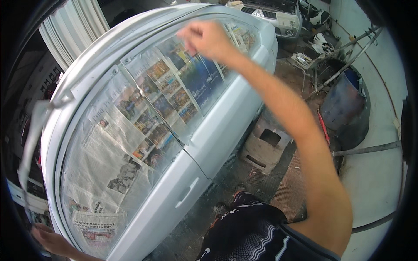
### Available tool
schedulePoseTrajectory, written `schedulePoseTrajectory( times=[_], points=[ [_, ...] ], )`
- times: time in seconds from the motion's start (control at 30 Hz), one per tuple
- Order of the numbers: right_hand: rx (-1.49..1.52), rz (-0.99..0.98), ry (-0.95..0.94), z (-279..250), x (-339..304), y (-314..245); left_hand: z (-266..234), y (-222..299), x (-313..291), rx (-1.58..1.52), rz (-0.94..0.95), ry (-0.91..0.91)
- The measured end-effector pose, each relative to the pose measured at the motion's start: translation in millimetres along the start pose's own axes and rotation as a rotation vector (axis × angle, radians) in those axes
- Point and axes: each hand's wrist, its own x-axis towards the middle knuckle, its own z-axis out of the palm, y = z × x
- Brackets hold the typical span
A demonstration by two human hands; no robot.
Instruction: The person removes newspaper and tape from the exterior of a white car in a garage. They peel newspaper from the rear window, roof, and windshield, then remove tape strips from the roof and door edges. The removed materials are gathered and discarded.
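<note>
A pale blue-white car body [222, 130] fills the middle, its side windows covered with newspaper [109, 152]. Over the far part of the papered glass, my right hand [204, 40] is raised with its fingers curled together in a pinch. It is slightly blurred, and anything between the fingertips is too small to make out. At the lower left edge, beyond the roof side of the car, my left hand [50, 239] has its fingers closed at the lower end of a long whitish strip [28, 161]. The blurred strip runs up and bends over toward the roof edge.
A dirty plastic stool [265, 145] stands beside the car on the dusty floor. Right of it are a dark drum [346, 102] and a metal pipe frame [348, 61] along the wall. Another car [274, 17] is parked at the back; a pale pleated curtain [74, 30] hangs at upper left.
</note>
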Motion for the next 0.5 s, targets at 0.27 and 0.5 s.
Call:
schedulePoseTrajectory(
  times=[0.27, 0.5],
  points=[
    [1.099, 0.502, -0.327, 97, -171, -5, -44, 155, -225, -0.659, -0.242, -0.073],
    [1.571, 0.515, -0.432, 44, -191, -44, -117, 278, -360, -0.638, -0.460, -0.394]
  ],
)
